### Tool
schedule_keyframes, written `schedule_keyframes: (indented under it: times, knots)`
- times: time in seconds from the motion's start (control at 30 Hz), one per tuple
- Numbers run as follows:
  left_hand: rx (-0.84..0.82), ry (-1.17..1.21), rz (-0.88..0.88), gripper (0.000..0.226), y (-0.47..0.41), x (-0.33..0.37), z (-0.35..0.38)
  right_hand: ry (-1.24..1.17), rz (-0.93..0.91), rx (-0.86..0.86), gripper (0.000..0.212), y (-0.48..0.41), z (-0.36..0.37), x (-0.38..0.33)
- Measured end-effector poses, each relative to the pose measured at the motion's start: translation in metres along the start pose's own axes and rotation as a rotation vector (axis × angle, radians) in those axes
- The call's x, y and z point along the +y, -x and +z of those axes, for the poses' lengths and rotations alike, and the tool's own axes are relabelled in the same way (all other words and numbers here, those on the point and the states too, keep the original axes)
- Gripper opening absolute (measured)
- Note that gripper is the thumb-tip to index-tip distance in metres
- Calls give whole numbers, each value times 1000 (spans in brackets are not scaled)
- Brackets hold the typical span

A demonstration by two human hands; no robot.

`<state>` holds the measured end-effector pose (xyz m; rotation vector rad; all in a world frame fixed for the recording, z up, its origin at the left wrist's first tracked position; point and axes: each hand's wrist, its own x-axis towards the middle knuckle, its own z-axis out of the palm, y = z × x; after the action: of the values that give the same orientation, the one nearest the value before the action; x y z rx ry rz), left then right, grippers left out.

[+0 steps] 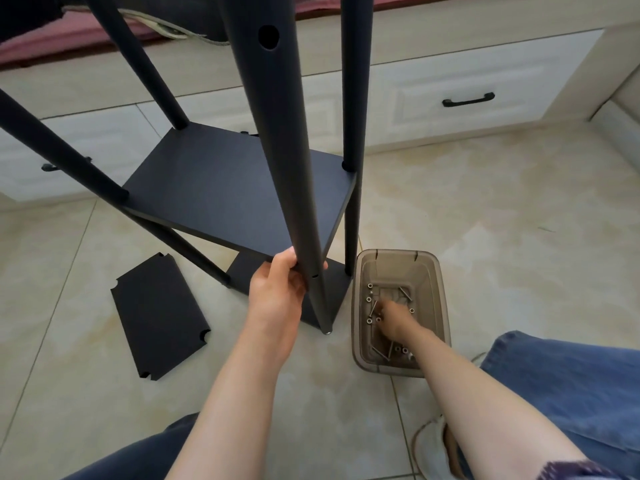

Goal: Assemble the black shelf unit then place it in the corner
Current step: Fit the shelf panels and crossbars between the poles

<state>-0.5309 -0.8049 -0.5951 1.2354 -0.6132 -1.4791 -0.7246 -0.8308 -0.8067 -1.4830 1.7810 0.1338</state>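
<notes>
A home bedroom: tiled floor (485,209), white storage drawers (460,95) under a pink-covered bed (69,39).

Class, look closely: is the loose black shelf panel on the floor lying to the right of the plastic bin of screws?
No, the loose shelf panel lies flat on the tiles left of the shelf unit, while the plastic bin sits on the unit's right.

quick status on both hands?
Left hand: closed around the near black post of the shelf unit.
Right hand: down in the brown bin among the screws; grip cannot be told.
</notes>
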Motion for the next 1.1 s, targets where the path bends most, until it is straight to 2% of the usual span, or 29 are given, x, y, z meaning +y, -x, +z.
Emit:
schedule_keyframes:
  times: [0.27, 0.33, 0.47, 0.73, 0.9, 1.1]
  knots:
    - [39, -1, 17, 53, 0, 3, 5, 85, 50, 13, 25, -4, 10, 9]
    - [34, 13, 27, 50, 1, 4, 5, 77, 50, 20, 26, -4, 11, 11]
    - [33, 8, 38, 47, 1, 3, 3, 49, 34, 63, 44, -2, 10, 15]
    - [59, -29, 22, 50, 0, 0, 2, 62, -18, 167, 31, -3, 4, 14]
    - [54, -23, 11, 52, -1, -2, 1, 98, -58, 159, 43, -5, 1, 10]
    - [48, -25, -6, 52, -4, -5, 0, 130, -18, 150, 18, -8, -2, 11]
